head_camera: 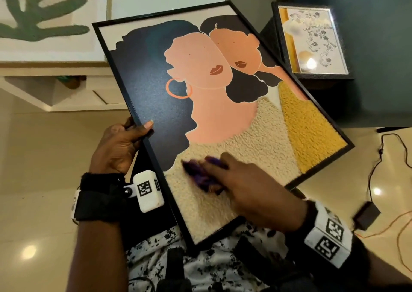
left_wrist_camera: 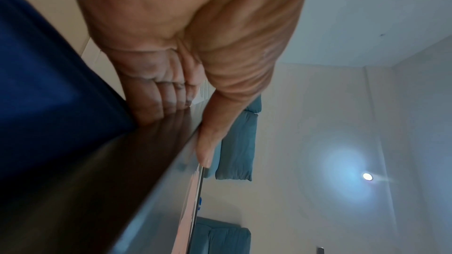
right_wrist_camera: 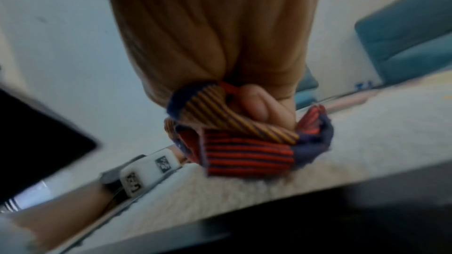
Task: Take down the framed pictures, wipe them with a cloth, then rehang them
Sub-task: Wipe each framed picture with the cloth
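A large black-framed picture (head_camera: pixel 156 79) of two faces lies tilted across my lap. My left hand (head_camera: pixel 124 144) grips its left edge, thumb on the glass and fingers curled behind the frame (left_wrist_camera: pixel 137 154). My right hand (head_camera: pixel 245 187) holds a bunched striped purple, red and orange cloth (head_camera: pixel 200 175) and presses it on the cream lower part of the picture. In the right wrist view the fingers curl round the cloth (right_wrist_camera: pixel 244 152). Motion blur softens the cloth.
A smaller framed floral picture (head_camera: pixel 312 39) stands at the right on a dark stand. A large picture with a green leaf (head_camera: pixel 40 17) leans at the upper left. Cables and a black adapter (head_camera: pixel 367 213) lie on the glossy floor at right.
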